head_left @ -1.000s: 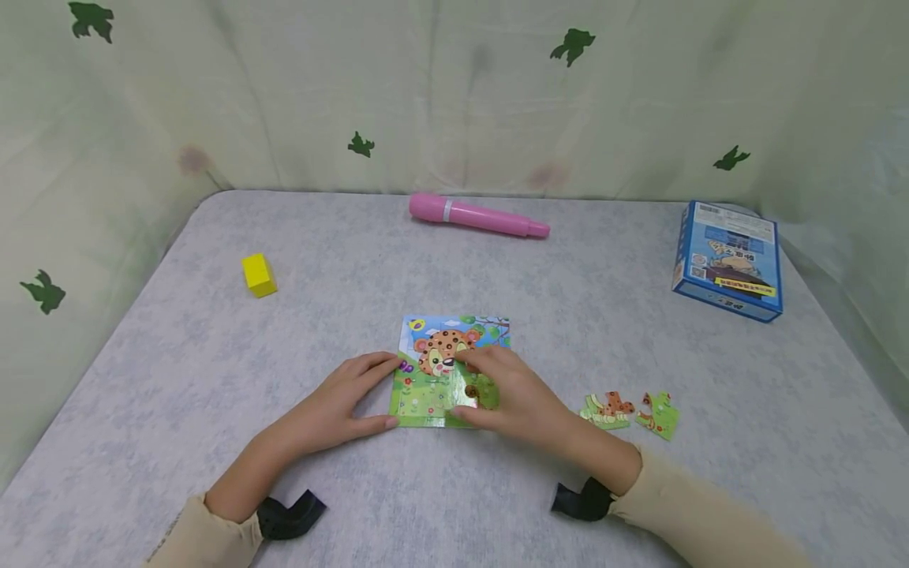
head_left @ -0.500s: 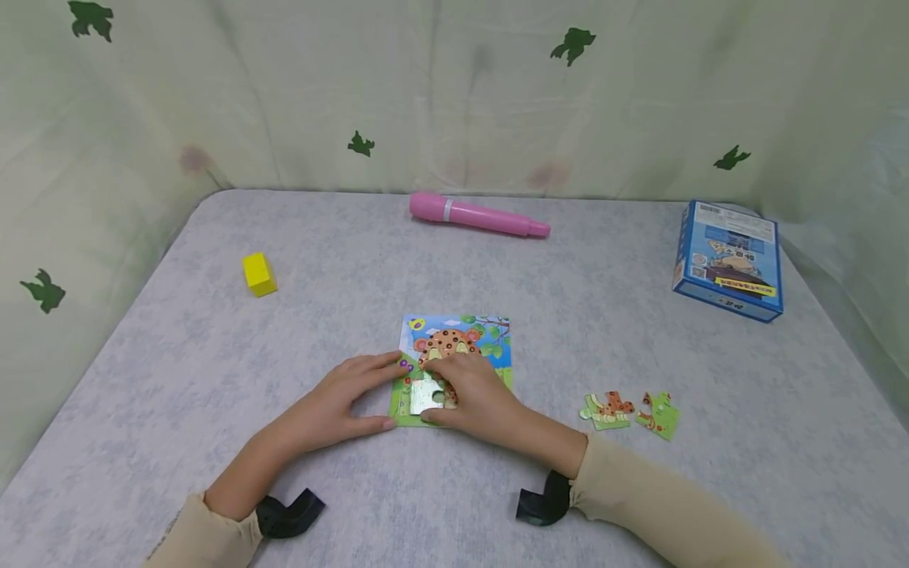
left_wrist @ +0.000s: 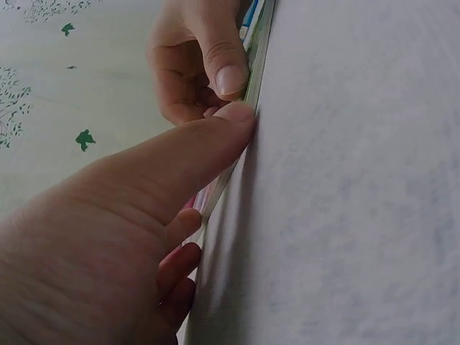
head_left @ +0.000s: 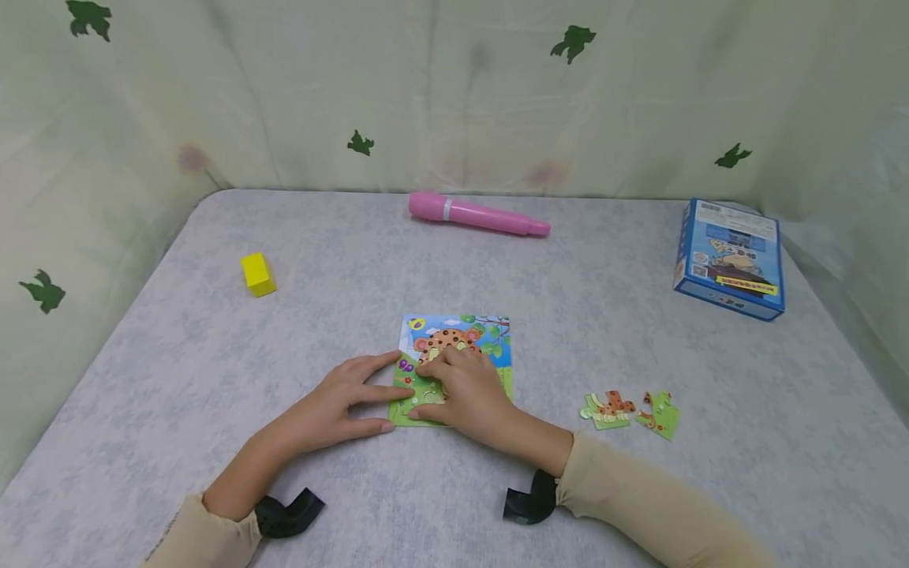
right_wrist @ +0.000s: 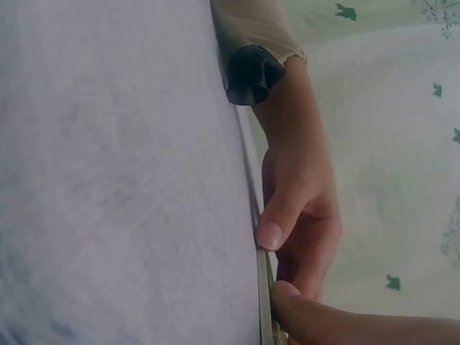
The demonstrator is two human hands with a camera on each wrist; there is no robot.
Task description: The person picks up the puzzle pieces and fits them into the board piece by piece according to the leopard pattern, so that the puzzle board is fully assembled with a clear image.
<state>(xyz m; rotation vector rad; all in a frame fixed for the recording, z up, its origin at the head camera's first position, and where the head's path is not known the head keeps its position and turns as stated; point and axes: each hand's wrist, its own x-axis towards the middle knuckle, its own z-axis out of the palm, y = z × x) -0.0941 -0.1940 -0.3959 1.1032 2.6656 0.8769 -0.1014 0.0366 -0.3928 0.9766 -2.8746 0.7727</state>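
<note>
A square jigsaw puzzle [head_left: 497,331] with a spotted leopard cub on blue sky and green grass lies mid-table in the head view. My right hand [head_left: 472,394] reaches over its lower half, thumb and fingers pinching a green puzzle piece [head_left: 429,392] at the lower left; the hand hides the cub's lower face. At the puzzle's left edge rests my left hand [head_left: 330,402], fingers spread and mostly straight, one fingertip over the picture beside that piece. In the left wrist view the left thumb [left_wrist: 194,154] touches the puzzle's edge. Two loose puzzle pieces [head_left: 609,410] lie to the right.
A pink marker-shaped tube [head_left: 483,215] lies at the table's back. Toward the back left sits a yellow block [head_left: 259,274], and a blue box [head_left: 731,256] stands at the back right. Pale cloth walls [head_left: 454,95] enclose the grey table [head_left: 341,260].
My right hand has moved left across the puzzle with its piece, from the middle to the lower left, where the piece now lies flatter. One left finger has stretched onto the picture.
</note>
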